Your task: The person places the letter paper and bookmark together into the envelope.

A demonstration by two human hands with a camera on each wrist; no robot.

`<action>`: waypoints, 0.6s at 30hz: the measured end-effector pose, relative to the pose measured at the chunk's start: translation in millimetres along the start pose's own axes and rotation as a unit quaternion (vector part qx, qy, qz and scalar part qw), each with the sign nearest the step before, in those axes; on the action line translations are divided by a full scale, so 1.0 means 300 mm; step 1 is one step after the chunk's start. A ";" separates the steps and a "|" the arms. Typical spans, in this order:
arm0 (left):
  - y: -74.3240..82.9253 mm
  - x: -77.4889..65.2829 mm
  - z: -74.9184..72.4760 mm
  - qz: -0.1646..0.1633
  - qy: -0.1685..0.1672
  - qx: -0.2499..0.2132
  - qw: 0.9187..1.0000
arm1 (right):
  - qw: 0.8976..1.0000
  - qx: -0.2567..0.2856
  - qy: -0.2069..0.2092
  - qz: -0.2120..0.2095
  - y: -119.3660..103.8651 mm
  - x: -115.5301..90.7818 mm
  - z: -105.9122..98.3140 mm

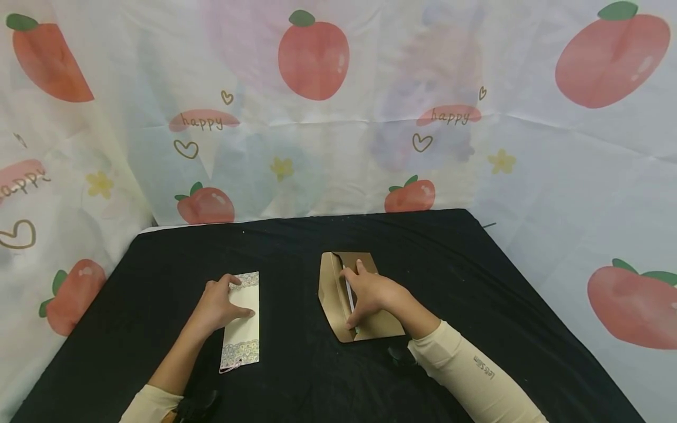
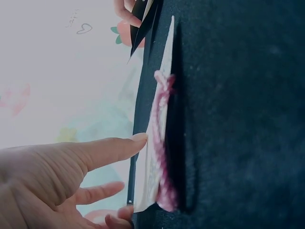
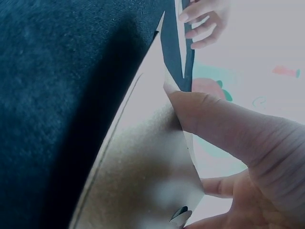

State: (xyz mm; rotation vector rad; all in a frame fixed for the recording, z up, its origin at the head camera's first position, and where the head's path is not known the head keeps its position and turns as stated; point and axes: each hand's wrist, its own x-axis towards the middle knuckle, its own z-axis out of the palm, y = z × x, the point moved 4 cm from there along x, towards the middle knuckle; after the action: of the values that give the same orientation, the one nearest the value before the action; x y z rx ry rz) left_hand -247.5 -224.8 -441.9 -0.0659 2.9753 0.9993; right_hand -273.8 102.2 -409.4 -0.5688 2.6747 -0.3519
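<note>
On the black cloth at left lies a long cream card (image 1: pixel 243 332) with lace-patterned ends. A pink cord (image 2: pixel 164 157) hangs at its near end. My left hand (image 1: pixel 215 305) rests over the card, thumb touching its face and fingers near the far end. At right, a brown paper envelope (image 1: pixel 379 324) lies with its flap (image 1: pixel 329 294) turned out to the left. My right hand (image 1: pixel 372 294) grips the envelope at its mouth, thumb on the near side and fingers on the far side. A white edge (image 1: pixel 349 294) shows in the gaping mouth; what it belongs to is hidden.
A black cloth (image 1: pixel 285 376) covers the table. White printed curtain (image 1: pixel 344 158) with peaches stands behind and on both sides. Black cloth separates the card from the envelope.
</note>
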 end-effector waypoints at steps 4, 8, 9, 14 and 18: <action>0.001 0.000 -0.002 -0.004 -0.003 0.006 1.000 | 1.000 -0.007 0.002 0.000 0.002 0.006 0.004; -0.001 -0.004 -0.003 -0.021 -0.013 0.014 1.000 | 1.000 -0.010 0.002 0.000 0.003 0.008 0.005; -0.001 -0.004 -0.003 -0.021 -0.017 0.016 1.000 | 1.000 -0.010 0.002 0.000 0.004 0.009 0.006; -0.002 -0.008 0.002 -0.017 -0.035 0.020 0.999 | 1.000 -0.012 0.002 0.000 0.004 0.009 0.009; 0.002 -0.011 0.003 -0.014 -0.045 0.030 0.998 | 1.000 -0.010 0.001 -0.001 0.002 0.006 0.009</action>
State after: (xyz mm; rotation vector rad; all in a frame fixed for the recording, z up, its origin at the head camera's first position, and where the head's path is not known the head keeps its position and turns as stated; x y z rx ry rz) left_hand -244.3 -223.7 -442.2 -0.0614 2.9121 0.8833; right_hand -274.4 101.5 -412.7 -0.5785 2.6825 -0.3270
